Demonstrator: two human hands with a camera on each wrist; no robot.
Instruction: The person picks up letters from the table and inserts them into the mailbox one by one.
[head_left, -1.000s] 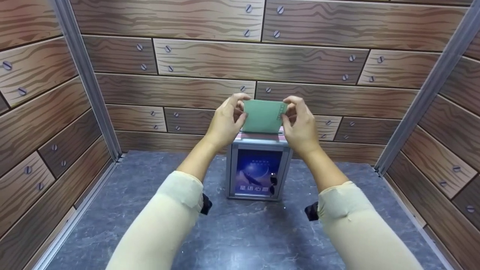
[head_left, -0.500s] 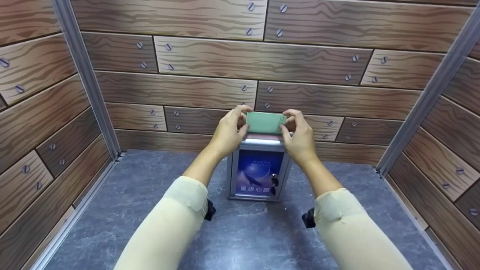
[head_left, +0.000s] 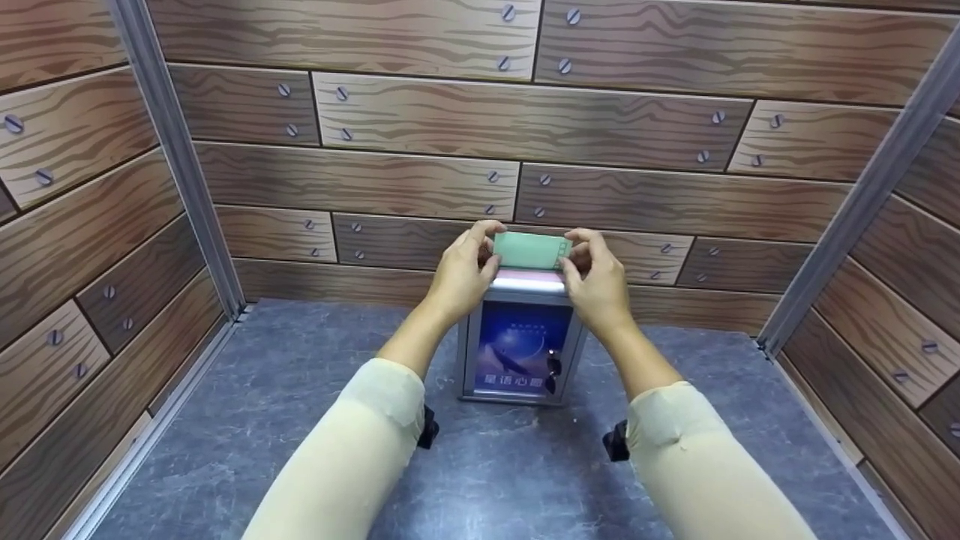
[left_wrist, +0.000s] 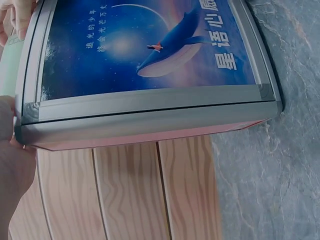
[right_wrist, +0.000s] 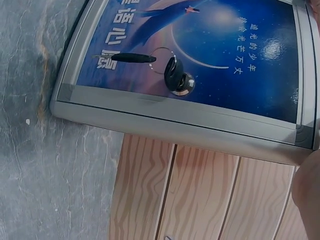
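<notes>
Green card [head_left: 529,250], pinched at its two ends by the left hand [head_left: 459,271] and right hand [head_left: 596,279], now sits lower than a second ago, its bottom edge sunk into the top of the box [head_left: 517,337]. A key [right_wrist: 131,58] hangs from the lock [right_wrist: 179,80] on the box's blue whale poster front. Grey marbled tabletop [head_left: 300,390] carries the box, with wood-plank printed walls [head_left: 420,120] around.

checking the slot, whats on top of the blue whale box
A green card stands upright at the box top, pinched by the left hand and right hand. Its lower edge and the slot are hidden.
</notes>
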